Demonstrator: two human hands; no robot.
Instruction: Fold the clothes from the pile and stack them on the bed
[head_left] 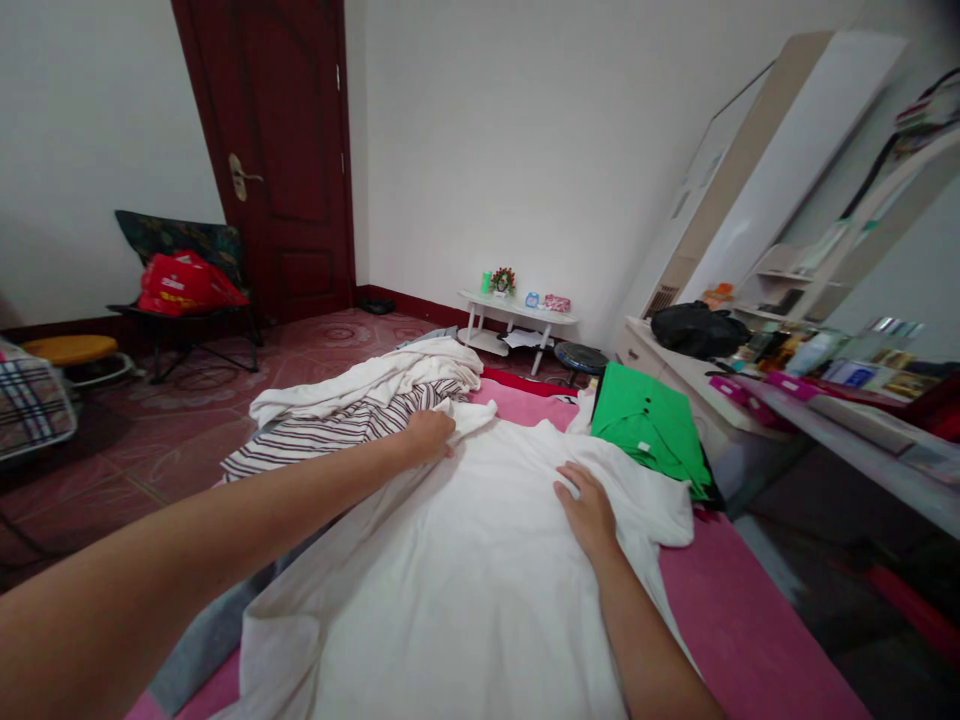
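The white shirt (480,560) lies spread across the lower centre of the frame, its long axis running from the bottom edge up towards the middle, between the two forearms. At its upper left, the left hand (431,437) has its fingers curled in, pinching a fold of the white cloth just beside the striped garment (337,440). The right hand (586,505) rests on the shirt's upper right part, fingers loosely spread and gripping nothing. From it, the short sleeve (664,495) points off to the right, near the green garment (649,420); the right hand is clearly the nearer one to that sleeve.
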